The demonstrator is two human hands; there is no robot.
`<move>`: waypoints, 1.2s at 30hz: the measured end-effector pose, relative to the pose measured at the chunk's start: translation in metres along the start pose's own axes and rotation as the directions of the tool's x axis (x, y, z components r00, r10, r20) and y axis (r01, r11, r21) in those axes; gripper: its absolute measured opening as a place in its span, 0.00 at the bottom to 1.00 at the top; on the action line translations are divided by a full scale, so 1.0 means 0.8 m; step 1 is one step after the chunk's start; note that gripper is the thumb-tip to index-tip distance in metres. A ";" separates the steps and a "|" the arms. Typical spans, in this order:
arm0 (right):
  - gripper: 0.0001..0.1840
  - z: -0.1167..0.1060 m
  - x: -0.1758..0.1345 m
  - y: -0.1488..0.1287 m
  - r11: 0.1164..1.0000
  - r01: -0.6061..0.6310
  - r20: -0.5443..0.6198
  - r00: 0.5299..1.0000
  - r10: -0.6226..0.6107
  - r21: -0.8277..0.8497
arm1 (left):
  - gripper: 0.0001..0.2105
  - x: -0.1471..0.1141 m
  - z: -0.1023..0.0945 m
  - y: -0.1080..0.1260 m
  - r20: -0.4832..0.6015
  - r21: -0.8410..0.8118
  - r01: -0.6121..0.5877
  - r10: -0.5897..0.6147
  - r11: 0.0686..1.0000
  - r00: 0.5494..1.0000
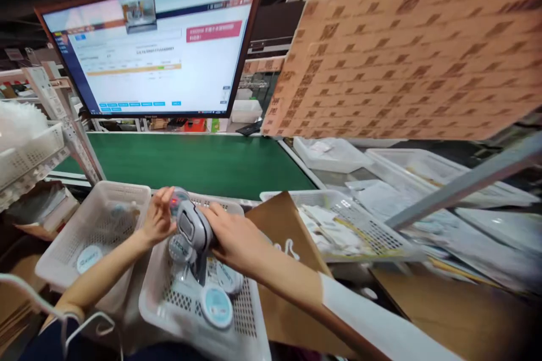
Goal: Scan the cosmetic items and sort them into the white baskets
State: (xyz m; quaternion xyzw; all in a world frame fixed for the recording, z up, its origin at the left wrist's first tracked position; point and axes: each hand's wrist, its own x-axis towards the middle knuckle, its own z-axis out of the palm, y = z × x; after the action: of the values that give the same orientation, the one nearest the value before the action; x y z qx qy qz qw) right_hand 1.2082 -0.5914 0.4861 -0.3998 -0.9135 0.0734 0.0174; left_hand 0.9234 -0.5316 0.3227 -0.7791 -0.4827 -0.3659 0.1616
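My right hand (pixel 228 234) is wrapped round a grey handheld barcode scanner (pixel 193 224), above a white perforated basket (pixel 148 293). Just left of the scanner's head, my left hand (pixel 158 217) is raised with its fingers curled. It seems to grip a small item that is mostly hidden behind the scanner and carries a red light spot. Inside the basket below lie several round tubs, among them a tub with a pale blue lid (pixel 217 306). A second white basket (pixel 55 262) on the left holds another round tub (pixel 88 258).
A green conveyor belt (pixel 195 163) runs behind the baskets, under a large monitor (pixel 156 79). To the right stand an open cardboard box (pixel 288 293) and a basket of white packets (pixel 364 225). A patterned brown board (pixel 402 51) hangs overhead; a grey bar (pixel 461 180) slants below it.
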 end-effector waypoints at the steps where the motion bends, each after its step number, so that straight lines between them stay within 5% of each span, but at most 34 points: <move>1: 0.31 0.005 -0.004 0.006 1.000 -0.015 -0.010 1.000 0.015 -0.009 | 0.47 0.000 0.006 0.005 0.013 -0.003 -0.014 0.014 1.000 1.000; 10: 0.41 0.009 -0.063 0.030 0.994 -0.107 -0.062 0.993 0.105 -0.025 | 0.49 0.017 0.034 0.036 -0.049 -0.008 -0.131 0.130 0.991 0.990; 19: 0.36 0.004 -0.066 0.017 0.996 -0.093 -0.130 0.987 0.091 -0.008 | 0.46 0.027 -0.003 0.062 -0.011 -0.014 -0.103 0.103 0.995 0.995; 25: 0.38 0.012 -0.057 0.016 0.995 -0.096 -0.030 0.995 0.097 0.025 | 0.47 0.009 -0.007 0.074 -0.006 0.019 -0.084 0.084 0.996 0.996; 32: 0.40 0.012 -0.060 0.017 0.995 -0.104 0.000 0.995 0.104 0.000 | 0.40 0.021 0.019 0.085 0.173 0.011 0.111 -0.111 0.994 0.979; 36: 0.43 0.018 -0.072 0.027 0.995 -0.098 -0.028 0.995 0.098 0.018 | 0.50 0.041 0.032 0.091 0.475 0.116 0.249 -0.273 0.962 0.837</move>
State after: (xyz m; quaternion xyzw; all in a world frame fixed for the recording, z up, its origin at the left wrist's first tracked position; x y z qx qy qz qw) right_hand 1.2619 -0.6210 0.4700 -0.4451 -0.8918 0.0759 0.0303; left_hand 1.0058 -0.5305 0.3368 -0.7686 -0.6181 -0.1649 0.0030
